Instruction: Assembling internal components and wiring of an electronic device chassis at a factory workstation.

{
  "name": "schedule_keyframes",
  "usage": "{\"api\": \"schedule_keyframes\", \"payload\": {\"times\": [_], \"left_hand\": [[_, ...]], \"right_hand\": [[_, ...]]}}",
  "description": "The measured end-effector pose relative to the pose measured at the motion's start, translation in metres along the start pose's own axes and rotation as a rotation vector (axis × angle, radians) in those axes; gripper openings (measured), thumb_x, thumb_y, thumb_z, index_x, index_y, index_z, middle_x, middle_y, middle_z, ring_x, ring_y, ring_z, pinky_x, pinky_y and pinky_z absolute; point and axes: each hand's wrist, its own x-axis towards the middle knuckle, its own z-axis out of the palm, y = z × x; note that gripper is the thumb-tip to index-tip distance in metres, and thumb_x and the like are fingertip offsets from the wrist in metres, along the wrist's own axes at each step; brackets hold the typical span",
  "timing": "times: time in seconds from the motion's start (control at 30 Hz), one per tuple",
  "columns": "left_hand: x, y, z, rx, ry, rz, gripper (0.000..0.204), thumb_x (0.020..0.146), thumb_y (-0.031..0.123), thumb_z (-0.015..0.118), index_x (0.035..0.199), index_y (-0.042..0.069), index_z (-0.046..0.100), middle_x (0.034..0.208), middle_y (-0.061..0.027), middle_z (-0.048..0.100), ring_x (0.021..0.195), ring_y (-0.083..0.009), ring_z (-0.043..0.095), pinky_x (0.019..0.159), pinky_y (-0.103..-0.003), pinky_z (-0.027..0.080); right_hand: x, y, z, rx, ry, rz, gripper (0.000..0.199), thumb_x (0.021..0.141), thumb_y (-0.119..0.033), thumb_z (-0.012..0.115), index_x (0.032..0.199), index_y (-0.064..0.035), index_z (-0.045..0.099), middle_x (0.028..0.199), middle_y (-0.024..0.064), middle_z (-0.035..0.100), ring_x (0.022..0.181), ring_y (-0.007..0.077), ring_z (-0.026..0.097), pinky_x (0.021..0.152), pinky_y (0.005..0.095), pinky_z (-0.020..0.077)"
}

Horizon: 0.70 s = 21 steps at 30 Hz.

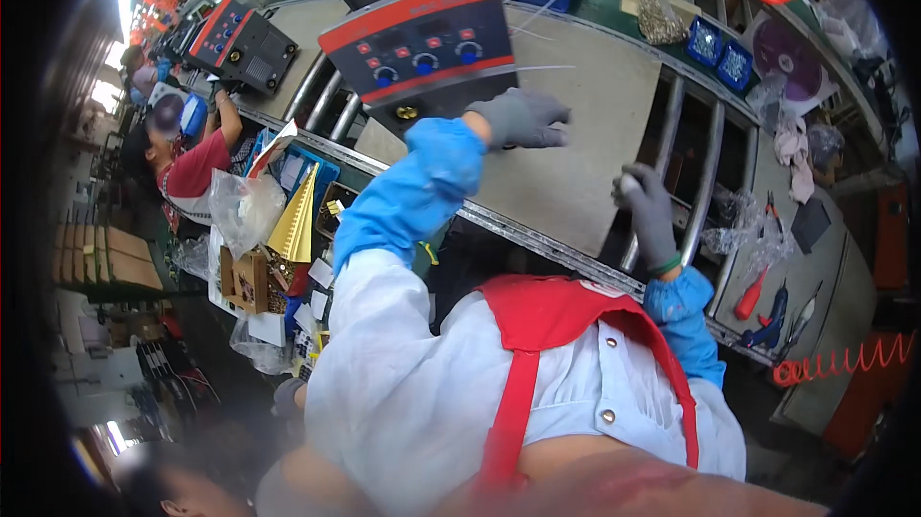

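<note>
A black welding machine with a red-edged front panel, blue knobs and a brass socket stands on a grey board on the roller line. My left hand, in a grey glove, is just in front of the machine's lower right corner. Its fingers stretch out to the right and hold nothing visible. To the right, my right hand, also gloved in grey, is raised above the board's right edge with its fingers bent. A small pale spot shows at those fingertips; what it is I cannot make out.
Bare metal rollers lie right of the board. Beyond are blue bins of small parts and a bag of screws. A red-handled screwdriver and blue cutters lie at right. At left, a co-worker stands near another machine.
</note>
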Motion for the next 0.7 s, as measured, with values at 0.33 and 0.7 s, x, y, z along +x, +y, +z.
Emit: {"api": "schedule_keyframes", "payload": {"times": [0.33,0.7], "left_hand": [[-0.072,-0.11,-0.166,-0.846,1.135,-0.054,0.04,0.092,0.032,0.058,0.116,-0.001,0.062,0.1,-0.0092,0.067,0.085,-0.0166,0.063,0.074,-0.028,0.05],[0.078,-0.11,-0.034,-1.184,0.773,0.267,0.044,0.086,0.016,0.066,0.126,0.003,0.054,0.121,-0.0163,0.061,0.111,-0.026,0.06,0.092,-0.034,0.048]], "right_hand": [[0.031,-0.031,0.032,-0.311,0.538,-0.355,0.046,0.093,-0.027,0.061,0.128,0.0011,0.05,0.124,0.0205,0.054,0.109,0.0284,0.059,0.09,0.0359,0.049],[0.031,0.01,0.058,-0.342,0.787,-0.421,0.069,0.097,-0.033,0.044,0.149,0.0029,0.016,0.152,0.0241,0.016,0.141,0.0354,0.021,0.114,0.0441,0.0191]]}}
